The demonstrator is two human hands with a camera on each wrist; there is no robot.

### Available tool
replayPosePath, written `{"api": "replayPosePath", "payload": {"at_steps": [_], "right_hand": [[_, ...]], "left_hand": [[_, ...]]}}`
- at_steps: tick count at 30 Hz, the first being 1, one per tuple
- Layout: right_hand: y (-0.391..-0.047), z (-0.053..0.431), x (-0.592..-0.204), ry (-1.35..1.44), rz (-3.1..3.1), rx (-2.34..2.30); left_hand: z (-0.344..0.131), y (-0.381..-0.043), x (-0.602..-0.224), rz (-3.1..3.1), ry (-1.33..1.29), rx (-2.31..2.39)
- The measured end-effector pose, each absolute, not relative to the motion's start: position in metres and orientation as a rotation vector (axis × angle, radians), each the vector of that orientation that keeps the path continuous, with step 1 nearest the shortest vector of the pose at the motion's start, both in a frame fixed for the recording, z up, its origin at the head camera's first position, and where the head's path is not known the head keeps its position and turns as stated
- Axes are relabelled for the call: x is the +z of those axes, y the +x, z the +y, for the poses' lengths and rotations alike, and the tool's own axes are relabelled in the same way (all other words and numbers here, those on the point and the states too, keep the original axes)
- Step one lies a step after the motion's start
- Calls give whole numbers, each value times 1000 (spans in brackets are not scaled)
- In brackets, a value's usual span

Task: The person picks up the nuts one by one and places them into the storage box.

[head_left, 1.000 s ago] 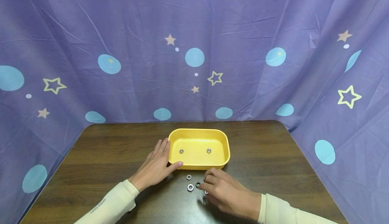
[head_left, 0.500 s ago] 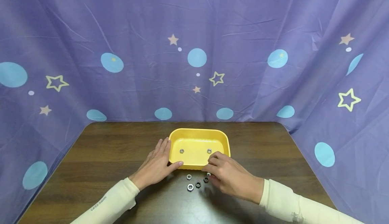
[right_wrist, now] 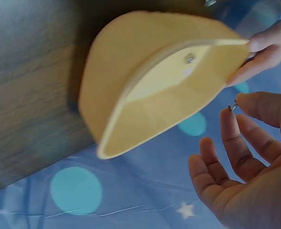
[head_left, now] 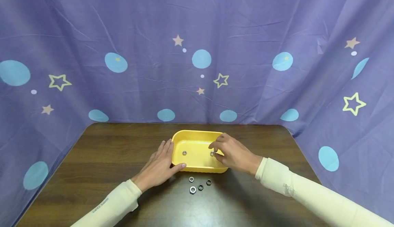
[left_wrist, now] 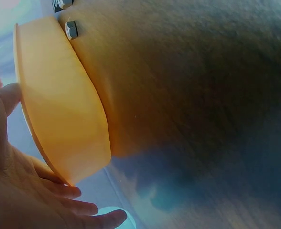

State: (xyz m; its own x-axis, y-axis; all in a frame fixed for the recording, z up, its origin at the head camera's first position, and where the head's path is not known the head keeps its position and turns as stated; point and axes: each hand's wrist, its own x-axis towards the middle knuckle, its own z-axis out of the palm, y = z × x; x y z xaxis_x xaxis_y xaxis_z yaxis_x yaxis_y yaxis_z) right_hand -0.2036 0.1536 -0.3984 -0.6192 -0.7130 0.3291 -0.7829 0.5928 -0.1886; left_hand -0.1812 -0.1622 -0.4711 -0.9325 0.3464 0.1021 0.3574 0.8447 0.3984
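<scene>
A yellow plastic tray (head_left: 200, 157) stands on the table, with a silver hex nut (head_left: 184, 153) on the left of its floor. My left hand (head_left: 157, 170) rests against the tray's left end, fingers extended along the wall and thumb on the front rim. Over the tray's right end, my right hand (head_left: 235, 153) pinches a small silver nut (right_wrist: 232, 105) between thumb and fingertip. Its other fingers are loosely bent. At its fingertips in the head view shows silver metal (head_left: 212, 154); whether this is the pinched nut or one lying below cannot be told.
In front of the tray lie a small silver nut (head_left: 191, 179), a larger silver nut (head_left: 193, 189) and two dark nuts, one left (head_left: 200, 187) and one right (head_left: 209, 182). The brown wooden table (head_left: 123, 141) ends at a purple patterned curtain (head_left: 147, 49).
My right hand has picked up a small silver nut from the table and moved it up and forward over the tray's right end. The left hand has stayed on the tray.
</scene>
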Motion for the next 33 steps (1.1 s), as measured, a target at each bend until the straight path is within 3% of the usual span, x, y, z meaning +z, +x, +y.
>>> {"api": "replayPosePath", "payload": {"at_steps": [10, 33], "right_hand": [[-231, 153, -411, 1208, -2650, 479], [-252, 128, -426, 1268, -2706, 435]], "left_hand": [[-162, -181, -473, -3009, -557, -666], [-162, -181, -472, -3015, -549, -697]]}}
